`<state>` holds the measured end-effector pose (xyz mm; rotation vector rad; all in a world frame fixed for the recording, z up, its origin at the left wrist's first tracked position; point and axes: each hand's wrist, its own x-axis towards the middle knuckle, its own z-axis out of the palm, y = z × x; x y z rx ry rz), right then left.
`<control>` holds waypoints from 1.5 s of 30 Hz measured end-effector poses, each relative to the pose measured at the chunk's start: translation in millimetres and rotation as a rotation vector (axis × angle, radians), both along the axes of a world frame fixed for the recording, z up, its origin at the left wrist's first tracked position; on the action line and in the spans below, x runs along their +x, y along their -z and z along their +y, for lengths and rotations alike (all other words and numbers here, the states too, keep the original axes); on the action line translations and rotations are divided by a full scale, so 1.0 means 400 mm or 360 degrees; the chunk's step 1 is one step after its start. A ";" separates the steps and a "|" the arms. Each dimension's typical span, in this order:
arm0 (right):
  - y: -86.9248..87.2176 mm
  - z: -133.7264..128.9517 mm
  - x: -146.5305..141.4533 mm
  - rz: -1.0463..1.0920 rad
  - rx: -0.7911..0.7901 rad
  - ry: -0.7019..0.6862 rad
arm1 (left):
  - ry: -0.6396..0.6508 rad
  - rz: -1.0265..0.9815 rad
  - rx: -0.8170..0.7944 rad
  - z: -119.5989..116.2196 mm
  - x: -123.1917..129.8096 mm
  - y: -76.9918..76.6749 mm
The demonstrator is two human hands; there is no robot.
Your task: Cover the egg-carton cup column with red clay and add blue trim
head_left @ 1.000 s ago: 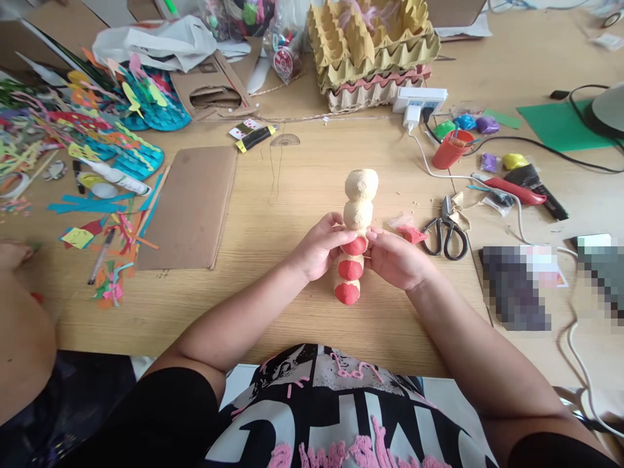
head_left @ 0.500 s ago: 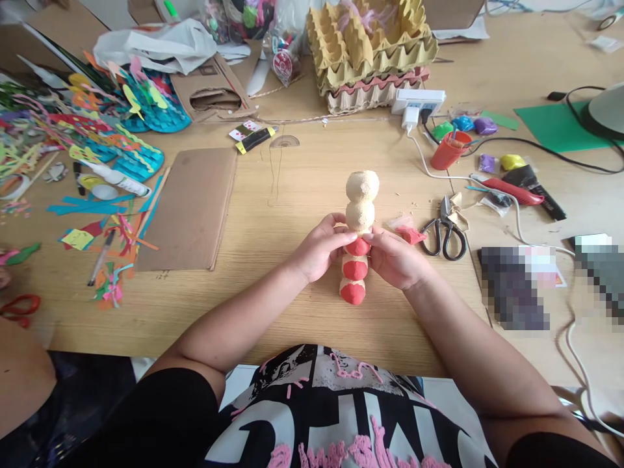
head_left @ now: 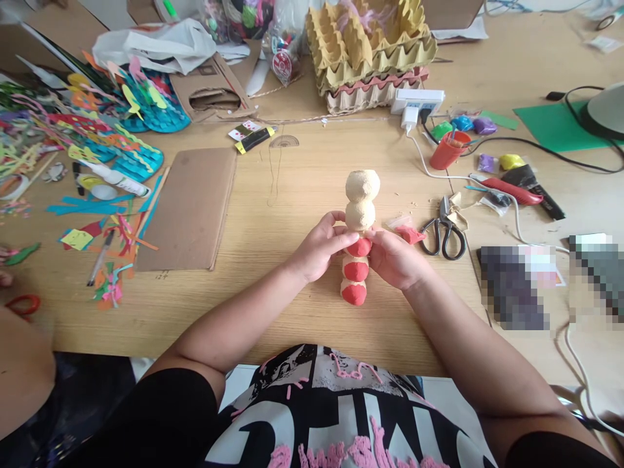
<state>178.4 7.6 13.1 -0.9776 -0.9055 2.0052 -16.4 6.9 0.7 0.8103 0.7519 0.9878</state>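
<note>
Both my hands grip a strip of egg carton cups [head_left: 361,213], a row of bumps held lengthwise over the table. Its far two bumps are bare cream pulp; the nearer three are partly covered with red clay [head_left: 355,270]. My left hand [head_left: 316,250] pinches the strip from the left, its thumb on the third bump. From the right, my right hand [head_left: 396,255] presses its thumb at that same bump. Fingers beneath the strip are hidden. Just right of my right hand lies a lump of red clay on a plastic wrapper [head_left: 409,234].
Black-handled scissors [head_left: 444,234] lie to the right, near a red cup [head_left: 449,151] and a power strip [head_left: 418,101]. Stacked egg trays [head_left: 370,58] stand at the back. On the left are a cardboard sheet [head_left: 188,208], paper scraps and another person's arm [head_left: 24,370].
My hands and the strip stay nearly still, with the strip's near end shifting very slightly right. At the far left, the other person's hand and the red scissors have moved a little.
</note>
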 end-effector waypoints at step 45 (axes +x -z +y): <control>0.020 0.000 0.002 0.0106 -0.0131 0.0000 | -0.0027 -0.0208 -0.0286 0.011 -0.008 0.017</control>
